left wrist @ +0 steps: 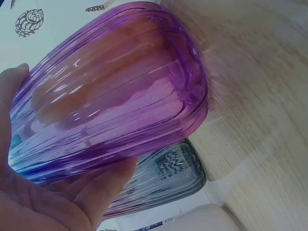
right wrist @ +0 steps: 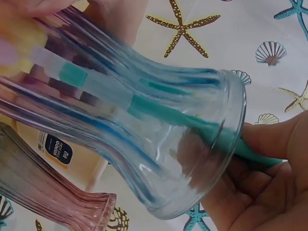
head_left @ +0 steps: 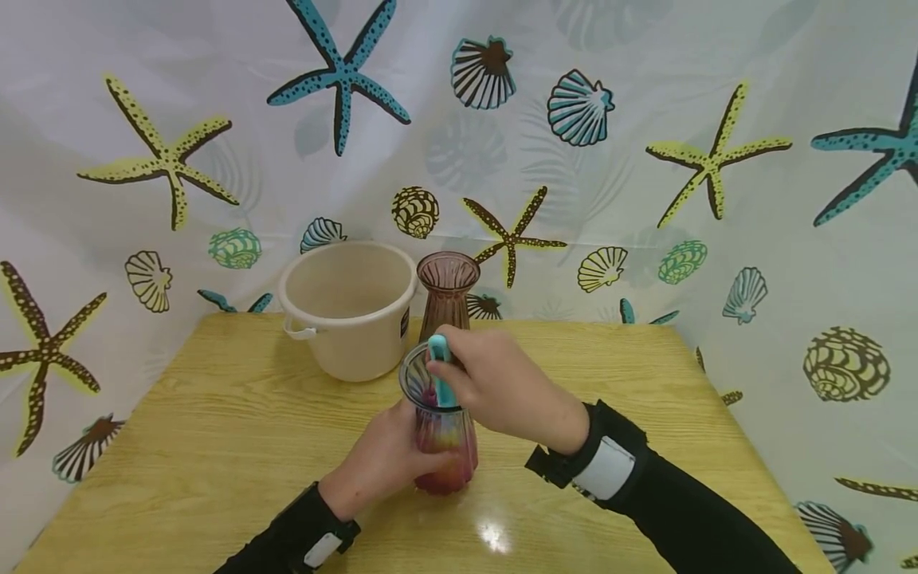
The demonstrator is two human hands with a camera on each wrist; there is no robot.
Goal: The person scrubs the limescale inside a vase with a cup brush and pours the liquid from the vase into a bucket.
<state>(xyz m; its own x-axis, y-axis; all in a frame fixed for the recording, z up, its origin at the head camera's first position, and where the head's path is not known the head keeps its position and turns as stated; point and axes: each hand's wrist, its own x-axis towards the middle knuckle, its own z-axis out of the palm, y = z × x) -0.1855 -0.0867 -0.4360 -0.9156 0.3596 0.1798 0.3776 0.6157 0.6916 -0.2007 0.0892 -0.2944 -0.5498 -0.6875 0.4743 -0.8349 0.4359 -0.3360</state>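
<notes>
A ribbed glass vase [head_left: 452,446], purple-pink below and bluish toward the clear rim, stands tilted over the wooden table. My left hand [head_left: 387,454] grips its body from the left side. Its base fills much of the left wrist view, where an orange-looking sponge head [left wrist: 120,41] shows through the purple glass. My right hand [head_left: 509,387] holds the teal handle [head_left: 441,371] of a sponge bottle brush at the vase mouth. In the right wrist view the brush's pale and teal stem [right wrist: 163,113] runs down inside the vase, and its yellow head is partly cut off.
Just behind stands a second ribbed glass vase [head_left: 449,295], pinkish at the rim and greyer at its base. A cream bucket [head_left: 358,351] with a handle is left of it. A curtain [head_left: 624,191] with starfish and shells hangs behind the wooden table [head_left: 602,383].
</notes>
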